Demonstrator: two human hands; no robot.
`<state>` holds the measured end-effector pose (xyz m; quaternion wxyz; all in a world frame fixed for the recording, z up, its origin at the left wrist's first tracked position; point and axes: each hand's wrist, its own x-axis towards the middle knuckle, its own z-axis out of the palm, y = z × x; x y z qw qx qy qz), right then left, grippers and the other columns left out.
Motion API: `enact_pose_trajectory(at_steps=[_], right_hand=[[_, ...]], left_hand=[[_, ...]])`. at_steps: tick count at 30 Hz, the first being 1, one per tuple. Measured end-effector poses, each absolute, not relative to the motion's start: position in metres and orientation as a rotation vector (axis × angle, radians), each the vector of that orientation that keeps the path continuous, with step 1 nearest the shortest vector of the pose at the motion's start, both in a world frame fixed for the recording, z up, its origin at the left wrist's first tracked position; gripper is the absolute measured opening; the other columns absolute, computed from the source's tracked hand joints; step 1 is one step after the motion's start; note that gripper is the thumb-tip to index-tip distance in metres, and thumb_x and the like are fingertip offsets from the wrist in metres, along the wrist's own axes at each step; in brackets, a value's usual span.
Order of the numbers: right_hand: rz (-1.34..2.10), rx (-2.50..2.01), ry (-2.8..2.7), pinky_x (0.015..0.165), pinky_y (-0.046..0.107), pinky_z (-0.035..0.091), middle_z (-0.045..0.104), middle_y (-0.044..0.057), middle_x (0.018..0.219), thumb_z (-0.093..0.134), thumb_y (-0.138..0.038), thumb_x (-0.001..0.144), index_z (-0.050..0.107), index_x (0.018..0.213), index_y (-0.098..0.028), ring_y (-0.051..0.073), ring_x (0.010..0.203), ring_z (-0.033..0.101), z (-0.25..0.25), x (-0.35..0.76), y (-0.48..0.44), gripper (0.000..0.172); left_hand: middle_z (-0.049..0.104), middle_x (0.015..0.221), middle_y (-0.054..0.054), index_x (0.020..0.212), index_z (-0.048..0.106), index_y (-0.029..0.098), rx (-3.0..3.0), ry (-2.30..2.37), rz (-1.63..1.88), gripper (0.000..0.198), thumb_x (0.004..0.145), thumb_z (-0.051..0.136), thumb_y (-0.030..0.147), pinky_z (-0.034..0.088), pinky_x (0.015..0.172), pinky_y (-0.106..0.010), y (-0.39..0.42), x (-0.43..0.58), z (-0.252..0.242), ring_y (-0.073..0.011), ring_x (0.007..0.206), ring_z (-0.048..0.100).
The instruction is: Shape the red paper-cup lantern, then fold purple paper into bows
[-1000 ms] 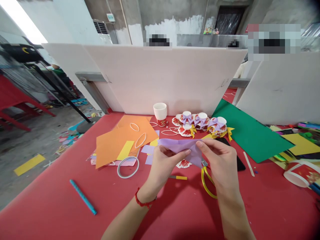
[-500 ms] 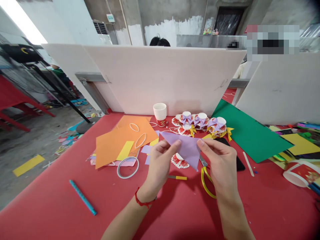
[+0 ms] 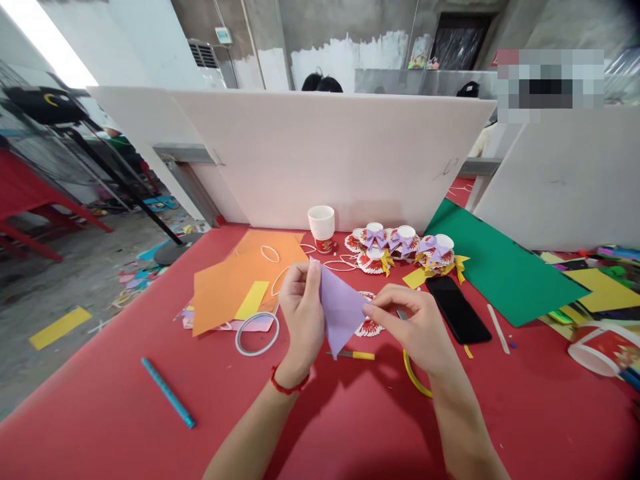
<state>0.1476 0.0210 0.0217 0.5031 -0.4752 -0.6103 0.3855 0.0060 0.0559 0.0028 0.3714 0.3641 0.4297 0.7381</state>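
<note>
And here the purple paper (image 3: 341, 308) is held up over the red table (image 3: 240, 427) between 2 hands, shown as a triangle with 1 corner pointing down! By the left hand (image 3: 301, 310) the left edge is gripped, thumb laid along it, fingers curled in behind. By the right hand (image 3: 413, 327) the right corner is pinched, thumb against forefinger, the other fingers loosely bent. Delicate stuff, it would seem: the thin sheet should be kept only lightly taut, since a harder pull could wrinkle or tear it. Edges are best matched corner to corner before any crease is pressed, and the left grip is best kept firm while the right is adjusted. Beyond, a fluted red-and-white piece (image 3: 369, 325) is partly covered, a yellow-handled tool (image 3: 361, 356) is seen behind the lower corner, and the yellow scissors (image 3: 416, 380) are half hidden by the right hand.
</note>
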Motion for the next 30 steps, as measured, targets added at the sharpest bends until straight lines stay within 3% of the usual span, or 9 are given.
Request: enact_pose_trajectory(at_steps=[4,8,12,16,20,23,27,30], right_hand=[[0.952,-1.130,-1.501,0.057,0.026,0.046,0.067,0.000,0.061,0.070,-0.021,0.077,0.068,0.058,-0.020,0.014,0.060,0.060,0.023,0.150,0.019,0.019],[0.984,-1.125,-1.490,0.057,0.026,0.046,0.066,0.000,0.060,0.070,-0.022,0.076,0.068,0.057,-0.020,0.014,0.059,0.059,0.023,0.148,0.019,0.019],[0.999,-1.125,-1.446,0.055,0.025,0.044,0.066,0.000,0.059,0.071,-0.021,0.074,0.068,0.056,-0.019,0.013,0.057,0.057,0.022,0.144,0.021,0.019],[0.911,-1.113,-1.284,0.055,0.025,0.046,0.065,-0.002,0.059,0.073,-0.023,0.074,0.069,0.058,-0.020,0.013,0.057,0.058,0.020,0.144,0.022,0.017],[0.851,-1.084,-1.202,0.057,0.023,0.048,0.067,-0.003,0.060,0.076,-0.023,0.072,0.072,0.059,-0.021,0.012,0.057,0.059,0.021,0.148,0.023,0.013],[0.863,-1.085,-1.198,0.056,0.022,0.048,0.068,-0.003,0.059,0.076,-0.023,0.071,0.073,0.059,-0.022,0.011,0.056,0.059,0.019,0.148,0.023,0.012],[0.876,-1.074,-1.166,0.057,0.021,0.049,0.069,-0.003,0.061,0.077,-0.022,0.072,0.074,0.061,-0.023,0.011,0.058,0.061,0.017,0.146,0.024,0.011],[0.834,-1.075,-1.078,0.054,0.022,0.048,0.069,-0.003,0.059,0.078,-0.023,0.071,0.074,0.061,-0.023,0.011,0.056,0.060,0.018,0.146,0.024,0.010]], left_hand=[[0.039,0.050,0.009,0.059,0.050,0.019,1.046,1.247,2.054,0.042,0.079,0.073,0.049,0.027,0.042,-0.019,0.058,0.004,0.006,-0.0063,0.044,0.033],[0.048,0.052,0.008,0.065,0.058,0.018,1.182,1.356,2.181,0.031,0.083,0.071,0.041,0.024,0.041,-0.021,0.061,0.000,0.005,-0.0050,0.041,0.034],[0.053,0.058,0.008,0.081,0.066,0.018,1.126,1.284,2.213,0.024,0.084,0.070,0.041,0.018,0.039,-0.022,0.063,-0.003,0.003,-0.0032,0.038,0.026],[0.054,0.056,0.007,0.103,0.066,0.022,1.004,0.882,1.930,0.040,0.087,0.061,0.058,0.035,0.045,-0.021,0.059,0.000,0.004,-0.0084,0.045,0.043],[0.062,0.068,0.002,0.078,0.066,0.018,0.993,0.900,1.612,0.033,0.072,0.079,0.049,0.040,0.050,-0.020,0.051,0.007,0.007,-0.0089,0.054,0.049],[0.057,0.060,0.004,0.070,0.064,0.018,1.073,1.062,1.701,0.031,0.073,0.078,0.046,0.036,0.047,-0.019,0.049,0.012,0.006,-0.0081,0.052,0.045],[0.040,0.046,0.009,0.072,0.066,0.019,1.154,1.256,1.904,0.028,0.075,0.075,0.046,0.023,0.040,-0.020,0.048,0.014,0.003,-0.0060,0.042,0.029],[0.049,0.051,0.007,0.085,0.070,0.019,1.170,1.147,1.759,0.029,0.078,0.072,0.048,0.032,0.042,-0.019,0.047,0.013,0.005,-0.0079,0.045,0.039]])
